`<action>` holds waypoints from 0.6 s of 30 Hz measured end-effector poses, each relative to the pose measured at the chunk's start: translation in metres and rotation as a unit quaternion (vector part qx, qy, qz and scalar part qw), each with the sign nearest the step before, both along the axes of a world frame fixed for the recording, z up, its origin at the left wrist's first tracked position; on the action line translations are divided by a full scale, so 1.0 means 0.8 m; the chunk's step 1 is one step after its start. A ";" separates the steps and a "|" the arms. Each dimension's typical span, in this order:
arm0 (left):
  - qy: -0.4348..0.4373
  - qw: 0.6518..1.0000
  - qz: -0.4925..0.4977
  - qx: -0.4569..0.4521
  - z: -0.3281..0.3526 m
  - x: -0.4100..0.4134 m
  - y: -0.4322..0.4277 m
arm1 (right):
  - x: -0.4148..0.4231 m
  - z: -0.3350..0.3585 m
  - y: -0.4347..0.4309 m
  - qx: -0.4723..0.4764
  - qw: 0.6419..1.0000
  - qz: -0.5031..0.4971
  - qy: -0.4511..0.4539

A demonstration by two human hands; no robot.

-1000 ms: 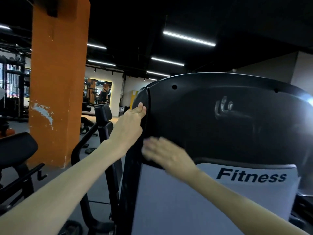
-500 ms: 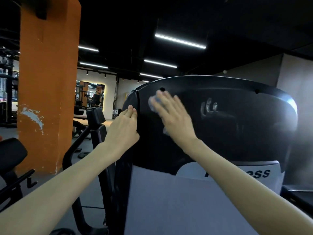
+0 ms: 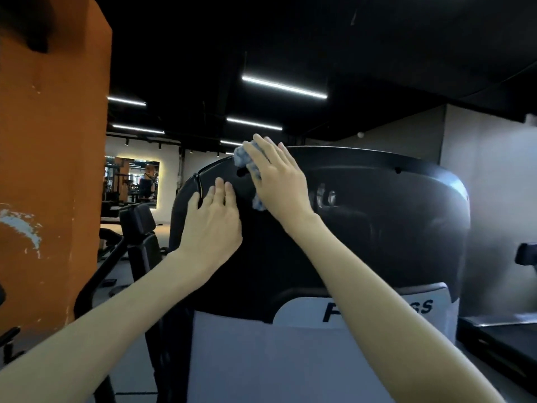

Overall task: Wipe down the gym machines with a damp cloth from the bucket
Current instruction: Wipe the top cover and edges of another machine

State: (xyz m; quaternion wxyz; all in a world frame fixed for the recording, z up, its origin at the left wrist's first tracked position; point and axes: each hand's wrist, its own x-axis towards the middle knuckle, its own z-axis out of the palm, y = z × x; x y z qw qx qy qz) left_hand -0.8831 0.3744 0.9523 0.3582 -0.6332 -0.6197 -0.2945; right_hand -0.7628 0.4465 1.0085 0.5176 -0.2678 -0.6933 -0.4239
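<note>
A gym machine fills the middle of the view, its black curved top shroud (image 3: 377, 216) above a grey panel (image 3: 261, 359) with partly hidden lettering. My right hand (image 3: 276, 181) lies flat against the shroud's upper left edge and presses a light blue cloth (image 3: 244, 158) onto it; the cloth shows above and below the palm. My left hand (image 3: 212, 225) rests flat on the shroud's left side, just below and left of the right hand, with nothing in it. No bucket is in view.
An orange pillar (image 3: 52, 170) stands close on the left. Black padded machines (image 3: 139, 228) sit between pillar and shroud. A dark bench or platform (image 3: 499, 338) is at the lower right beside a grey wall. A mirror (image 3: 130, 181) shows far back.
My right hand has swept the cloth upward from the lower left of the shroud to its top edge. My left hand shifted slightly right, from the shroud's seam onto its face.
</note>
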 end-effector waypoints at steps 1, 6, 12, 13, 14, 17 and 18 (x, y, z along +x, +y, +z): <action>0.006 1.000 0.005 0.006 0.001 -0.002 -0.001 | 0.020 0.004 0.003 0.010 1.000 0.012 -0.015; -0.001 1.000 -0.004 -0.024 0.016 -0.008 -0.006 | 0.121 0.015 0.008 -0.020 0.973 0.024 0.228; 0.009 0.998 0.063 -0.022 0.012 0.012 -0.004 | 0.047 0.000 -0.005 -0.010 0.977 0.035 0.210; 0.011 0.998 0.065 -0.013 0.011 0.012 -0.005 | 0.030 -0.012 -0.005 0.000 0.990 0.039 0.134; 0.014 0.998 0.066 -0.005 0.009 0.010 -0.006 | 0.021 -0.023 -0.004 0.001 0.998 0.037 0.054; 0.023 0.998 0.053 0.001 0.003 0.003 -0.007 | 0.047 -0.024 0.002 0.025 0.993 0.003 -0.116; 0.016 0.999 0.042 -0.003 0.002 0.002 -0.007 | 0.063 -0.021 0.006 0.031 0.994 0.004 -0.107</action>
